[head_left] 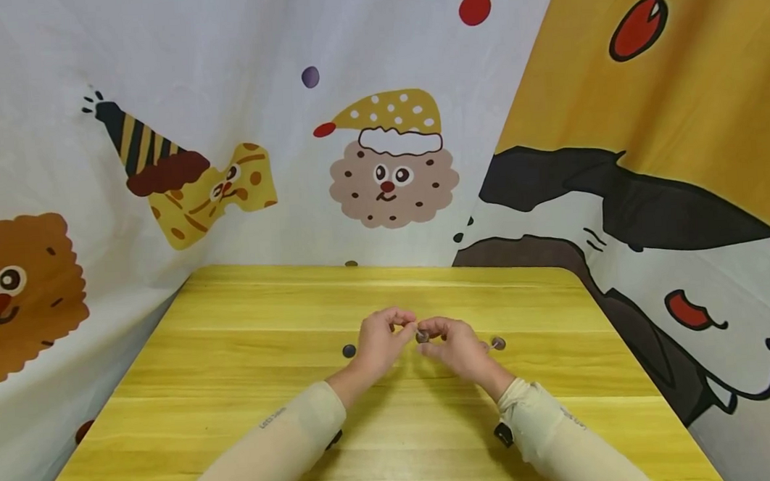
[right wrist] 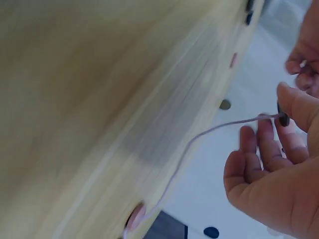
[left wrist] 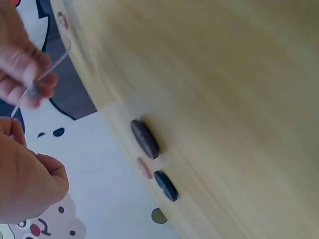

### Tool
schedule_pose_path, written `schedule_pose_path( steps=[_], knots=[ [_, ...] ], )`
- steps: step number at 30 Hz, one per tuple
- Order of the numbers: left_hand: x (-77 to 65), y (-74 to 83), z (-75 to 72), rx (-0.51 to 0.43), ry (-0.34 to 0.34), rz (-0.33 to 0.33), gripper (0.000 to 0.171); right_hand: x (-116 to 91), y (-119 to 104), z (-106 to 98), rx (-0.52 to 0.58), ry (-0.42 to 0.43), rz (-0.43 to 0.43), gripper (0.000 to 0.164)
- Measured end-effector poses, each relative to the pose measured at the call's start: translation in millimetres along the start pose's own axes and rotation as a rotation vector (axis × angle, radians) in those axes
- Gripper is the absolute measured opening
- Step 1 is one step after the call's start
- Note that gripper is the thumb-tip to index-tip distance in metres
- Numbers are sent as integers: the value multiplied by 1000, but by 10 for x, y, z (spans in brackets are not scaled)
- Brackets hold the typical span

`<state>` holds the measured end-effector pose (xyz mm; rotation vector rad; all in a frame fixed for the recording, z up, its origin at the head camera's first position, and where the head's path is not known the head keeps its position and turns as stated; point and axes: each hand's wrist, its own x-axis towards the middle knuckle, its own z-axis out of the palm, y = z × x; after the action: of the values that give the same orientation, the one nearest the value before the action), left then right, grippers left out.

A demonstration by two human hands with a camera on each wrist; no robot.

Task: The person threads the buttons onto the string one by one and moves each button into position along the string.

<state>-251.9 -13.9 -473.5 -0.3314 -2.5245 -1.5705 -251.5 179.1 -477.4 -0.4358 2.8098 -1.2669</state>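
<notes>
My left hand (head_left: 380, 340) pinches a thin pale cord between thumb and fingertips, in front of the other hand. My right hand (head_left: 454, 347) holds a small dark round button (head_left: 422, 336) between thumb and fingers. The cord (right wrist: 192, 142) runs through this button, then arcs down to a pinkish-brown button (head_left: 498, 343) lying on the table right of my right hand. In the left wrist view the held button (left wrist: 34, 89) looks blurred, with the cord showing on both sides of it. Both hands are raised over the table, fingertips close together.
Left of my hands a dark blue button (head_left: 349, 350) lies on the wooden table (head_left: 238, 422). The left wrist view also shows a dark brown button (left wrist: 144, 139) and a flat pink piece (left wrist: 144, 168) near it. A printed cloth (head_left: 251, 58) hangs behind the table.
</notes>
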Motion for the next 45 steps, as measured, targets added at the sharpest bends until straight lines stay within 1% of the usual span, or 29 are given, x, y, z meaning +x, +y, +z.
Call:
schedule_pose_path(
  steps=[3, 7, 11, 18, 26, 32, 35, 37, 39, 42, 43, 45],
  knots=[
    [25, 26, -40, -37, 29, -13, 5, -5, 66, -58, -123, 14, 1, 31],
    [59, 57, -91, -83, 77, -31, 5, 11, 205, -179, -256, 7, -35, 31],
    [80, 58, -122, -101, 115, -37, 5, 33, 356, -287, -326, -11, -44, 31],
    [102, 51, -159, -120, 159, -12, 6, 34, 530, -419, -347, -59, -17, 31],
    [89, 57, -186, -160, 190, -10, 8, -11, 675, -546, -364, -57, 20, 29],
    [81, 46, -173, -174, 213, -28, 9, -75, 776, -627, -332, -75, 63, 28],
    [83, 42, -163, -173, 216, -32, 10, -104, 824, -660, -294, -91, 105, 39],
    [77, 40, -153, -169, 210, -33, 10, -122, 834, -707, -245, -94, 120, 47],
    [67, 36, -141, -161, 196, -38, 10, -120, 810, -774, -191, -53, 126, 49],
    [54, 31, -121, -152, 180, -45, 11, -92, 705, -903, -74, 49, 141, 49],
    [53, 30, -115, -148, 176, -47, 11, -78, 658, -938, -47, 92, 148, 51],
    [55, 32, -108, -149, 174, -46, 11, -56, 557, -972, 24, 141, 161, 56]
  ],
)
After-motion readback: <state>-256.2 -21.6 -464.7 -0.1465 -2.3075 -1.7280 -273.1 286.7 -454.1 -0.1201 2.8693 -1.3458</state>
